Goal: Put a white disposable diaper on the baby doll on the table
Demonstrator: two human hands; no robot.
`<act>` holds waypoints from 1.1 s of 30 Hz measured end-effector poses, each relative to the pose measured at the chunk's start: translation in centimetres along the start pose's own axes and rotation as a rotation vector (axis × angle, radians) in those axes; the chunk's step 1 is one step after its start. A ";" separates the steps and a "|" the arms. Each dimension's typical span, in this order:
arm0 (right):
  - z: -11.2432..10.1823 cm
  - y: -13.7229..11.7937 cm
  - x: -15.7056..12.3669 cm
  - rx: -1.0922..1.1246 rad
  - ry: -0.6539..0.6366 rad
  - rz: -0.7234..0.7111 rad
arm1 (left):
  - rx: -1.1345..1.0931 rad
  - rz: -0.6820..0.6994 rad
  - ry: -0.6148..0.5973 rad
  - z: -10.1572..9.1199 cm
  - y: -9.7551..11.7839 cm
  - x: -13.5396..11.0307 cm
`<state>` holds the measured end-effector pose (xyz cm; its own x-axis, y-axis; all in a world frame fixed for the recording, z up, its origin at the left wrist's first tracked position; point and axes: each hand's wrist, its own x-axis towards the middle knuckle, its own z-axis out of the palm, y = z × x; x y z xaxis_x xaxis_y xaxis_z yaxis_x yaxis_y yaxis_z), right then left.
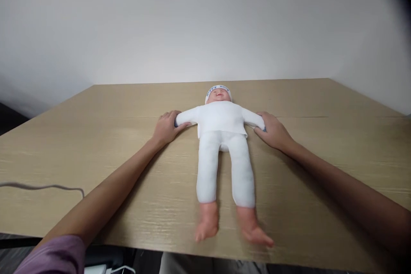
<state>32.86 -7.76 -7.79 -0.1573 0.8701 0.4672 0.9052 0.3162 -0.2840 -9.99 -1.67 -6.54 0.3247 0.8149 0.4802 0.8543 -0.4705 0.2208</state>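
Note:
A baby doll (221, 120) lies on its back on the wooden table, its head toward the wall and its bare feet toward me. It wears a white long-sleeved top, white trousers (208, 171) and a white cap (219, 88) with dark lettering. Both doll arms are stretched out sideways. My left hand (167, 126) is closed round the sleeve end of the arm on the left, and the doll's hand is hidden under it. On the other side, my right hand (272, 130) grips the opposite sleeve end, with a bit of dark cuff showing.
The wooden table (128, 98) reaches back to a pale wall (205, 25). A grey cable (41, 187) lies on the tabletop at the left, running toward my left forearm. Below the front edge, a white device (95, 269) with a cable is partly visible.

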 end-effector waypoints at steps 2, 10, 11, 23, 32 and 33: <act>1.0 1.0 2.1 -0.019 0.024 0.002 | 0.019 -0.022 0.043 1.0 -0.8 1.8; 2.4 3.5 4.9 -0.103 0.093 0.016 | 0.008 -0.074 0.065 3.2 -3.2 5.0; 2.5 3.8 4.8 -0.106 0.096 0.026 | 0.014 -0.080 0.058 3.3 -3.3 5.0; 3.7 5.8 4.4 -0.094 0.130 0.110 | -0.058 -0.085 0.028 2.2 -2.1 3.8; 0.0 -3.3 -2.7 -0.016 0.202 0.062 | -0.121 -0.100 0.197 -1.5 4.9 -1.3; -1.0 -5.2 -4.1 0.023 0.203 0.035 | -0.184 -0.041 0.214 -2.8 7.1 -2.2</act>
<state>29.19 -13.38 -7.43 -0.0409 0.7871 0.6154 0.8991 0.2977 -0.3209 -5.75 -7.78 -3.68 0.1811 0.7536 0.6318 0.7707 -0.5079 0.3849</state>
